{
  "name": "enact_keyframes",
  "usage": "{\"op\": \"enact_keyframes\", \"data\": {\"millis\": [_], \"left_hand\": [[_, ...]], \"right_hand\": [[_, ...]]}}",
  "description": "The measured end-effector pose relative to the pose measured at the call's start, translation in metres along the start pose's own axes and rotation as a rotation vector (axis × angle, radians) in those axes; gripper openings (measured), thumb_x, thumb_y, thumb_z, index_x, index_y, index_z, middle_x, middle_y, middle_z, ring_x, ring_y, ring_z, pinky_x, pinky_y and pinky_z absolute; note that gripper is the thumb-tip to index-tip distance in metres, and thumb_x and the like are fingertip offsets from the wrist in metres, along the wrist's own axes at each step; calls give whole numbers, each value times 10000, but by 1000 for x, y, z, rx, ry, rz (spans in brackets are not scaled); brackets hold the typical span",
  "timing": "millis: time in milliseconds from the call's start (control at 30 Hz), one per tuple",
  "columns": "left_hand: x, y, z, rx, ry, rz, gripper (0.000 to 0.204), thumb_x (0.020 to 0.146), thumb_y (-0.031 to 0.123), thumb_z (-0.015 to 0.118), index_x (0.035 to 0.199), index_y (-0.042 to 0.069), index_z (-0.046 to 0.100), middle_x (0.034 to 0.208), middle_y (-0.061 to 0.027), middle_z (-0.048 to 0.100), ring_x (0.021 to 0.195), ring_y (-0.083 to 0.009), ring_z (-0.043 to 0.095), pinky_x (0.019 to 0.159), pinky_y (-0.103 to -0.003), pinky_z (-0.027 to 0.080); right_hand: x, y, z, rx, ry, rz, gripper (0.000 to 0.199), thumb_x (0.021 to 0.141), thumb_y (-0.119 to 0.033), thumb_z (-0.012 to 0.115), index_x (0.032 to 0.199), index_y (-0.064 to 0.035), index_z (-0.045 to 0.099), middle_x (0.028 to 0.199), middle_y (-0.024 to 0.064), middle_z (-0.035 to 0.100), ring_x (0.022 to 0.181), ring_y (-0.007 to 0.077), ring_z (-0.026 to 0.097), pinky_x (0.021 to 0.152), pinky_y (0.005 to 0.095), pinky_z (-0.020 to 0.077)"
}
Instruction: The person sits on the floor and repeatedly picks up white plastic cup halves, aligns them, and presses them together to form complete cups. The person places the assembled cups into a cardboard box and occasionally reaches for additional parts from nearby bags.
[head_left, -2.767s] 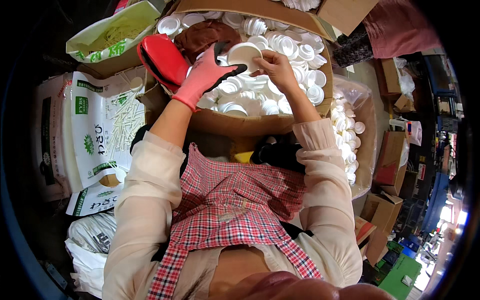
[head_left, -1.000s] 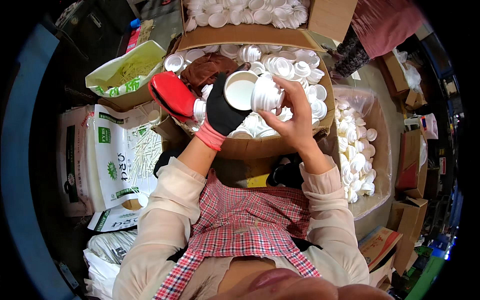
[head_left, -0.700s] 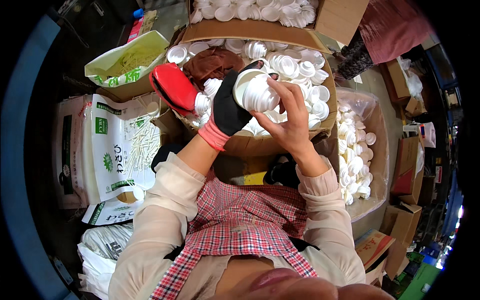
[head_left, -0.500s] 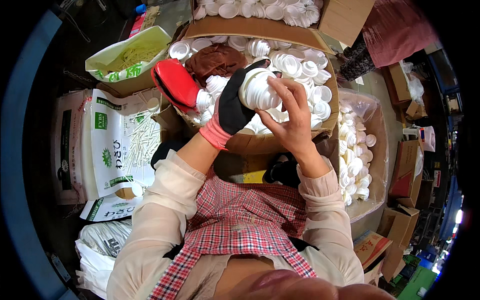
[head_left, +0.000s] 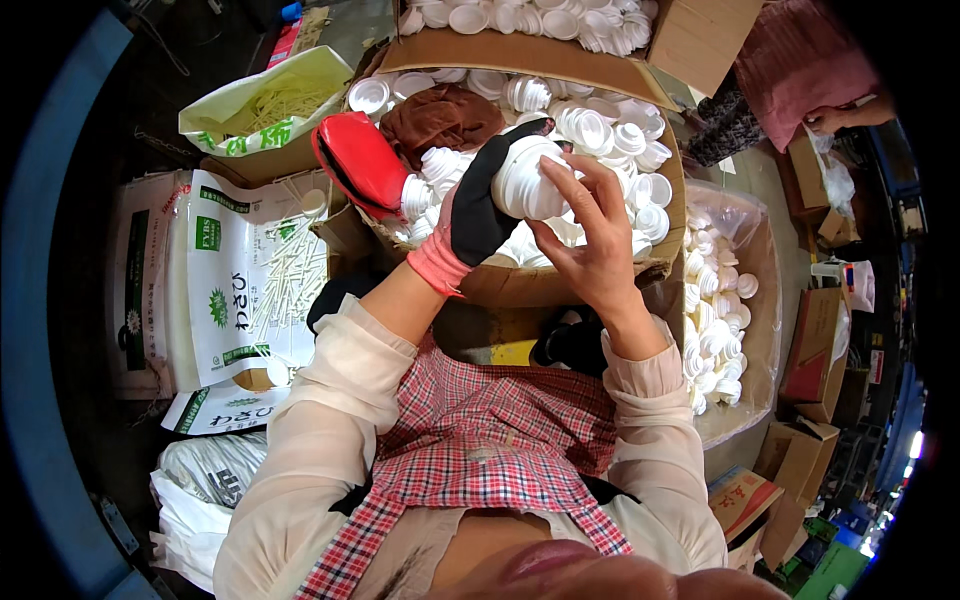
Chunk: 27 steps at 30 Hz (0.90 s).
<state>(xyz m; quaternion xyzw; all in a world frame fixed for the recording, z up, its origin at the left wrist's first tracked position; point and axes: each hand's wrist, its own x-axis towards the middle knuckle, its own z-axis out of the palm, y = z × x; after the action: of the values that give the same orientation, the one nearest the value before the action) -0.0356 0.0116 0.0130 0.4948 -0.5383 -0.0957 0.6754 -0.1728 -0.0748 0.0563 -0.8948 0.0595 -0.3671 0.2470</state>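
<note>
My left hand (head_left: 478,215), in a black glove with a pink cuff, is closed around a round, white, ribbed plastic piece (head_left: 524,180) whose rings step down in size. From the right side my bare right hand (head_left: 597,245) reaches it, index finger and thumb curved against its edge. The tip contact is partly hidden. Both hands are above an open cardboard box (head_left: 530,285) heaped with similar white plastic pieces (head_left: 590,128). On that heap, left of the glove, lie a red pouch-like object (head_left: 362,165) and a bunched brown cloth (head_left: 440,118).
A second box (head_left: 735,425) of white pieces stands right; another carton (head_left: 540,45) is at the far side. White sticks (head_left: 295,265) lie on a printed sheet at left, near a bag (head_left: 225,105) of pale sticks. A person's hand (head_left: 826,120) shows at far right.
The ribbed piece has been turned in my hands, and my right fingers have shifted on it. The whole view has moved slightly. Another person's hand has appeared at far right.
</note>
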Motion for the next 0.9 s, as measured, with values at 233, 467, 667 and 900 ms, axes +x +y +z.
{"op": "enact_keyframes", "data": {"millis": [233,467,667,900], "left_hand": [[4,18,5,-693,15,-445,609,802,27,673,1361,25,431,1312,-67,516,1151,-154,520,974,-286,430],[-7,12,20,-675,-87,-409,651,814,82,685,1394,25,396,1354,-62,486,1168,-136,489,987,-282,396],[-25,-9,37,-494,-82,-454,609,815,68,681,1364,7,424,1314,-79,508,1165,-154,494,994,-294,390],[-10,-22,21,-755,36,-582,508,981,288,362,1431,57,315,1431,-144,383,1316,-303,387,1102,-462,298]], "right_hand": [[6,-2,-14,-101,-52,-23,676,635,-71,774,1271,-92,546,1201,146,495,1009,289,534,830,342,467],[10,17,14,641,211,727,549,991,-446,375,903,23,647,792,34,596,728,98,511,668,246,395],[12,19,12,543,306,748,654,994,-505,313,759,10,639,643,12,574,625,119,512,631,277,421],[-40,60,-40,768,-76,626,502,796,-163,733,1234,-55,512,1098,50,581,997,147,558,872,298,455]]}}
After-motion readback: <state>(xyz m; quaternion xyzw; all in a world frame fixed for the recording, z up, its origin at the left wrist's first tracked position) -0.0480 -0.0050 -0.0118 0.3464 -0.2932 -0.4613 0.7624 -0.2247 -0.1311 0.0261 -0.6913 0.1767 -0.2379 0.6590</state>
